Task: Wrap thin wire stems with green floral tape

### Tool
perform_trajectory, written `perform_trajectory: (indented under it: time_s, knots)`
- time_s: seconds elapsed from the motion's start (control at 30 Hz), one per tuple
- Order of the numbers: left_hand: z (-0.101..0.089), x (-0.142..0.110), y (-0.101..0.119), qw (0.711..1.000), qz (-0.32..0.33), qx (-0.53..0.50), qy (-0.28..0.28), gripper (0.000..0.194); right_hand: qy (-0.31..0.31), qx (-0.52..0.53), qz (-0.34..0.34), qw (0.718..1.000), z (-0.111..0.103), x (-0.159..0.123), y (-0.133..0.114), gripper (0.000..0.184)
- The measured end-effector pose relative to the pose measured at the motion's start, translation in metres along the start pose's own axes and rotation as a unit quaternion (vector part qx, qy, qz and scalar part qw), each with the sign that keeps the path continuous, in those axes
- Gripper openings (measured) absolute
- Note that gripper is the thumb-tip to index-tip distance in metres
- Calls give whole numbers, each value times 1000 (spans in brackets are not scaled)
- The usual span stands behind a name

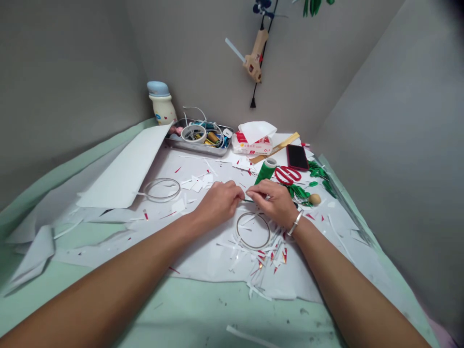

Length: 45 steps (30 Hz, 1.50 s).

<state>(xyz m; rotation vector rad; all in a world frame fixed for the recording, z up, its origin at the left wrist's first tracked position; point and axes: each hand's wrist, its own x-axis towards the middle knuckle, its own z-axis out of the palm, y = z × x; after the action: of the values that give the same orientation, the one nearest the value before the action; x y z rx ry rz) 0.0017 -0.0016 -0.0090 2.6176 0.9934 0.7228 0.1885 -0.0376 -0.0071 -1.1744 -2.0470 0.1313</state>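
My left hand (220, 200) and my right hand (274, 198) meet at the middle of the table, fingers pinched together on a thin green strip (248, 200) stretched between them. A silver bracelet sits on my right wrist. Just below the hands a thin wire ring (253, 230) lies on white paper (203, 251) among white and red paper scraps. A roll of green tape (266, 170) lies right behind my right hand.
Red scissors (287, 174), a dark phone (297, 156), green paper leaves (319, 176), a tissue pack (253, 143), a metal tray (198, 137) of odds and ends, a second ring (162, 189), a bottle (161, 102). A glue gun (254, 54) hangs on the wall.
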Motion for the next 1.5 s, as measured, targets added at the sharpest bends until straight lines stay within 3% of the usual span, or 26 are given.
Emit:
perform_trajectory:
  time_s: [0.1,0.2,0.27,0.4,0.47,0.57,0.67,0.77,0.83,0.93,1.03,1.17,1.27,1.37,1.5]
  knots:
    - [-2,1,6,998,15,-64,-10,18,18,35,54,998,0,-1,13,17]
    - [-5,3,5,985,-30,-170,17,15,-1,55,82,995,2,-2,19,17]
    - [-6,4,2,977,-67,-197,48,15,-34,46,62,996,4,-2,16,16]
    - [-2,3,-6,986,-91,-110,85,14,-75,2,-12,997,4,-2,-2,13]
    - [0,2,-6,994,-70,-48,66,16,-53,-10,-28,998,3,-1,-7,13]
    - [1,0,-2,1000,-8,-8,16,18,-2,3,-1,1000,1,0,-3,15]
    - [-2,0,5,997,24,-67,-12,17,21,48,61,997,0,-1,11,17]
    - [-5,2,6,986,-9,-166,15,15,6,82,101,992,3,-2,19,17]
    - [-7,3,4,979,-45,-188,56,14,-22,72,81,994,5,-2,16,15]
    - [-5,3,-1,981,-86,-140,104,13,-66,30,8,997,7,-2,3,13]
    - [-2,2,-4,992,-76,-52,84,14,-49,-4,-37,998,4,0,-7,13]
    - [0,1,1,1000,7,-9,15,17,15,12,1,1000,0,2,1,16]
    - [-3,1,7,997,18,-76,0,17,35,60,63,996,1,1,16,17]
    - [-7,3,8,984,-26,-173,24,14,4,89,97,991,5,1,23,16]
    - [-9,4,2,976,-76,-178,96,12,-63,56,23,996,7,1,9,13]
